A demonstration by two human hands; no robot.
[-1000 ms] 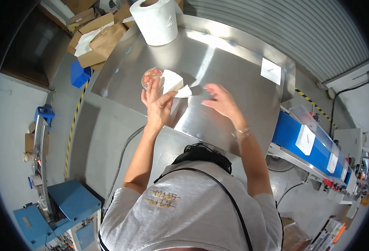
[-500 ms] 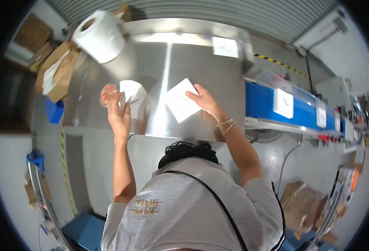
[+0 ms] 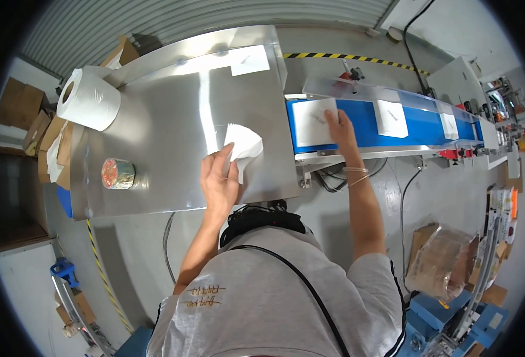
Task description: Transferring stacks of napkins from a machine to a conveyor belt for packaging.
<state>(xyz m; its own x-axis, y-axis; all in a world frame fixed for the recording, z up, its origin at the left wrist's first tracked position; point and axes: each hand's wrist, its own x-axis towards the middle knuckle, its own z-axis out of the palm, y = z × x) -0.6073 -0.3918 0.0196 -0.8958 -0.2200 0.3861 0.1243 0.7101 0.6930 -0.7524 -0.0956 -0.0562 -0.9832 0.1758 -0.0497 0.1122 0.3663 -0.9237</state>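
Observation:
My left hand (image 3: 219, 177) is closed on a fanned stack of white paper sheets (image 3: 245, 141) above the steel table's front part. Over the near end of the blue conveyor belt, my right hand (image 3: 342, 130) pinches the right edge of a flat white square sheet (image 3: 313, 122). That sheet lies on the belt, with the thumb on top of it; the other fingers are partly hidden. To the left of my left hand stands a roll of tape (image 3: 118, 174) with a reddish patterned top.
More white squares (image 3: 391, 119) lie spaced along the blue belt (image 3: 366, 137), beneath a clear guard (image 3: 363, 89). A large white roll (image 3: 90, 100) stands at the steel table's (image 3: 167, 131) back left. One white sheet (image 3: 249, 60) lies near its back edge. Cardboard boxes (image 3: 54, 149) stand further left.
My right hand has carried a white square from above the table rightward onto the belt. My left hand has moved right with its stack, away from the tape roll. The view has turned right.

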